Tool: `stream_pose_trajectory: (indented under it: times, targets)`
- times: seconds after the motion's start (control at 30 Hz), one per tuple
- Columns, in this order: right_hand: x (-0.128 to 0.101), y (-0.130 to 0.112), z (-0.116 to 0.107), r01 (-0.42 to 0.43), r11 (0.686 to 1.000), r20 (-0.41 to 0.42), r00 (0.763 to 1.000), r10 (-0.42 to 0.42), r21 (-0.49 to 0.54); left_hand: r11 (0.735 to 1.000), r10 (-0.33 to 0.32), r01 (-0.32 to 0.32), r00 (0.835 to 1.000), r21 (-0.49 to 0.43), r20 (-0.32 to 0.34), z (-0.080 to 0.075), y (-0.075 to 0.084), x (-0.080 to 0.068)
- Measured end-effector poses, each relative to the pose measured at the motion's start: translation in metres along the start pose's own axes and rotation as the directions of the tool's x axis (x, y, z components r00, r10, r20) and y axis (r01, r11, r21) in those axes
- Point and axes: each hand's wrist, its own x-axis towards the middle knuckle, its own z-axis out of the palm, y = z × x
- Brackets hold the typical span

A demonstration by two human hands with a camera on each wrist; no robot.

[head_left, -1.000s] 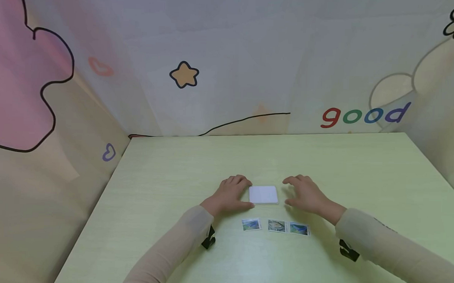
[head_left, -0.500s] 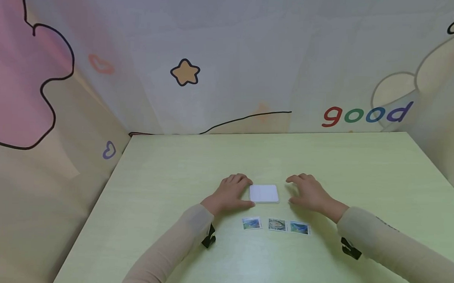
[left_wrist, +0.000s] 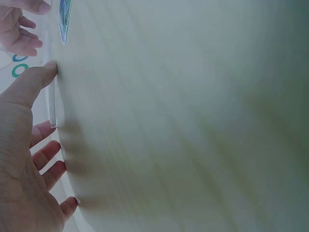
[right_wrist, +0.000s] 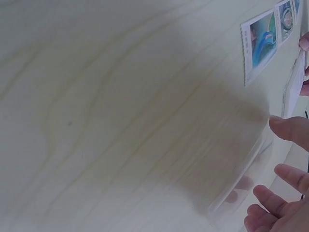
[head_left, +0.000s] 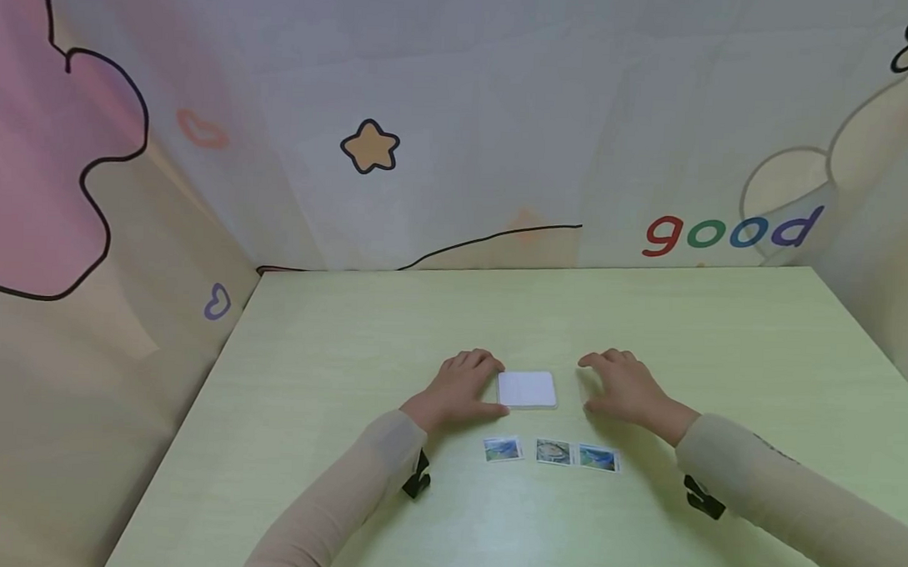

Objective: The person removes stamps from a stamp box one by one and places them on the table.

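on the pale green table (head_left: pixel 345 380), near its middle, a white stack of cards (head_left: pixel 527 389) is seen lying flat with blank backs upward. the left hand (head_left: pixel 461 390) is laid against the stack's left edge; its thumb is pressed along the near left corner and its fingers are curved loosely by the far left corner, so the stack appears to be steadied rather than lifted. in the left wrist view the thumb (left_wrist: pixel 34 82) is seen touching the thin edge of the stack (left_wrist: pixel 52 104), with the other fingers relaxed and nothing clasped. the right hand (head_left: pixel 625 387) is rested on the table just to the right of the stack, apart from it; its fingers are spread and relaxed, and nothing is held. in the right wrist view the fingertips (right_wrist: pixel 289 129) are seen hovering close above the wood.

nearer the person, three small picture cards are laid face up in a row: a left card (head_left: pixel 503 450), a middle card (head_left: pixel 554 451) and a right card (head_left: pixel 598 458), the last two almost touching, probably kept in line so each image can be read.

no container is seen; the cards lie bare on the table.
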Motion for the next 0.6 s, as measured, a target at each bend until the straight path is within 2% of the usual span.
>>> stream_pose_trajectory:
  times: [0.4,0.6]
  targets:
    - [0.0014,0.0054,-0.0032,-0.053,0.999,0.085,0.995,0.052,0.003,1.000,0.002,-0.002,1.000,-0.004,0.001,0.0003,-0.0016,-0.0003]
    - [0.0030,0.0094,-0.0053,-0.038,0.999,0.105,0.994,0.039,-0.020,1.000,0.008,-0.008,1.000,0.011,0.001,0.0008,-0.0017,0.0007]
